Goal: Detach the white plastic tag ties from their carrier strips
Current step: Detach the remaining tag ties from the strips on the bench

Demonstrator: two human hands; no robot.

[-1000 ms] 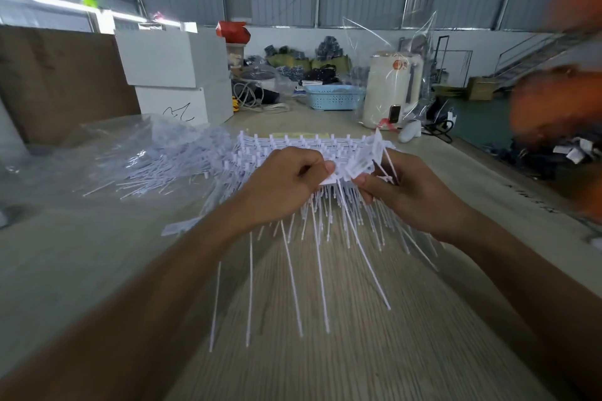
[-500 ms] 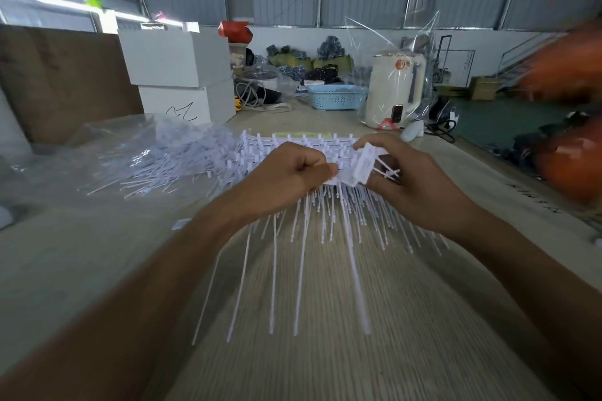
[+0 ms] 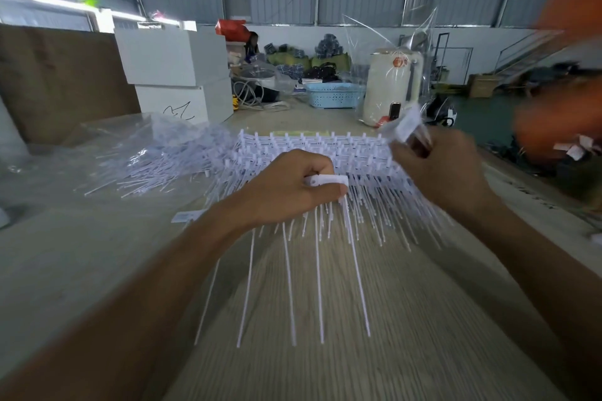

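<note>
Warehouse bench, wood-grain top (image 3: 325, 352). Tag ties (image 3: 319, 270) hang from carrier strips (image 3: 325, 146) at the grip. Left hand (image 3: 286, 192) pinches a white strip piece; right hand (image 3: 436, 169) grips a blurred torn-off bunch just up-right. Best bet: hold the strip steady, pull short and straight. Loose pile (image 3: 156, 163) left of grip, table edge right; free room toward the body.

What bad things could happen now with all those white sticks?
The left hand grips a bunch of tag ties hanging free above the table, so some could slip and scatter. The right hand is blurred, pulling a piece; a hard tug might snap ties or fling them into the loose pile.
</note>
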